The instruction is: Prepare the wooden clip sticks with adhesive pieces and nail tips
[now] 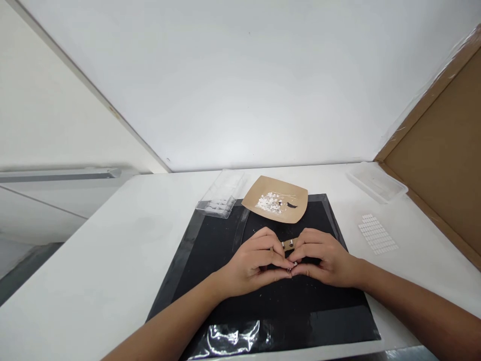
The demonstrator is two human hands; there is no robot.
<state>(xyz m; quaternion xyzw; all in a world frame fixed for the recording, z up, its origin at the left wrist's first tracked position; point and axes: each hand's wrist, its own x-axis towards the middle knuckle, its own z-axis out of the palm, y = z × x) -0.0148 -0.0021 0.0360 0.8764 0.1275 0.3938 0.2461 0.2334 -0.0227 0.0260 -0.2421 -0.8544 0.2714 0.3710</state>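
Observation:
Over the black mat (221, 260), my left hand (259, 258) and my right hand (323, 255) meet fingertip to fingertip. Both are closed in a pinch on a tiny shiny metal piece (295, 264), too small for its kind to show. Just behind the fingers lies a brown strip (288, 244) with small metallic pieces standing on it; my hands hide its ends. Farther back, a tan square plate (255, 193) overlaps the mat's rear edge. It carries a heap of small white discs (269, 202), some thin pale sticks and a dark curved sliver (291, 205).
At the mat's back left corner is a clear plastic case (225, 188). A translucent tray (378, 183) sits at the table's back right, with a sheet of small white stickers (378, 234) nearer me. Cardboard (439, 135) walls the right side; a white wall (263, 90) stands behind.

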